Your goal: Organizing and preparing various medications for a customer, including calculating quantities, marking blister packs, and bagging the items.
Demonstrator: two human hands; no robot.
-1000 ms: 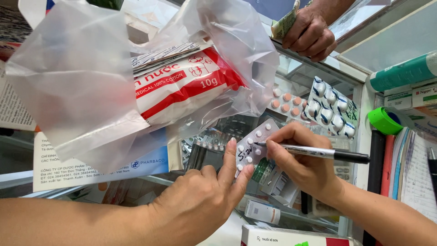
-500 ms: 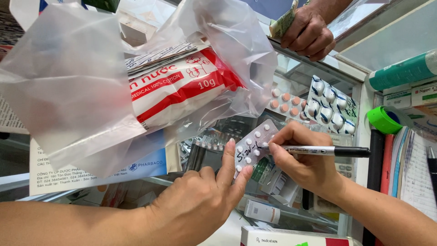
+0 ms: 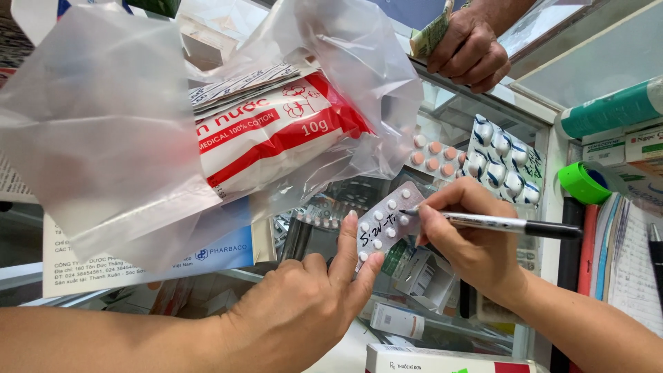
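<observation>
Silver blister strip of small white pills, black handwriting across it

Glass counter, blister packs, plastic bag, leaflet

Tilted silver blister strip of white pills, black marker tip seemingly touching.
</observation>
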